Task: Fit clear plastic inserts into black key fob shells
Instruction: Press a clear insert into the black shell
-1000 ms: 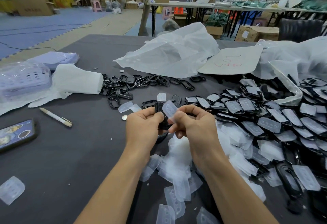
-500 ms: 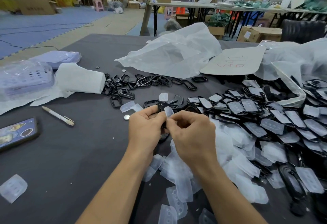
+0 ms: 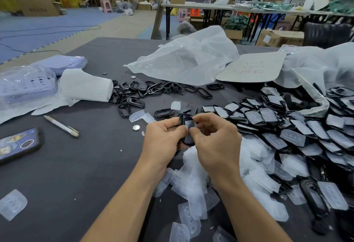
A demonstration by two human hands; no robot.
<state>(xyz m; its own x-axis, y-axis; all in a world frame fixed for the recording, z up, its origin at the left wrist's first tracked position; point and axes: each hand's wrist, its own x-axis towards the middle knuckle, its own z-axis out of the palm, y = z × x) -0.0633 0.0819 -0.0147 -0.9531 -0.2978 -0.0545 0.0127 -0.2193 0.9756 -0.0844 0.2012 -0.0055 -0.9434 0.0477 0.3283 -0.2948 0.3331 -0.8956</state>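
Note:
My left hand (image 3: pixel 162 142) grips a black key fob shell (image 3: pixel 188 140) above the table's middle. A clear plastic insert (image 3: pixel 190 125) lies against the shell's face, and my right hand (image 3: pixel 216 144) pinches it there with thumb and fingertips. Most of the shell is hidden between my fingers. A heap of loose clear inserts (image 3: pixel 193 184) lies just under my wrists. Empty black shells (image 3: pixel 134 96) are scattered further back, left of centre. Shells with inserts on them (image 3: pixel 287 127) are spread in rows on the right.
A pen (image 3: pixel 61 126), a phone (image 3: pixel 17 144) and a coin cell (image 3: pixel 136 127) lie to my left on the dark table (image 3: pixel 86 165). Bagged lilac trays (image 3: pixel 26 84), white foam wrap (image 3: pixel 86 86), a plastic bag (image 3: pixel 187 60) and a cardboard sheet (image 3: pixel 252 67) sit behind.
The insert was held tilted above the shell; my right hand has brought it down flat onto the shell's face, and both hands have closed in together.

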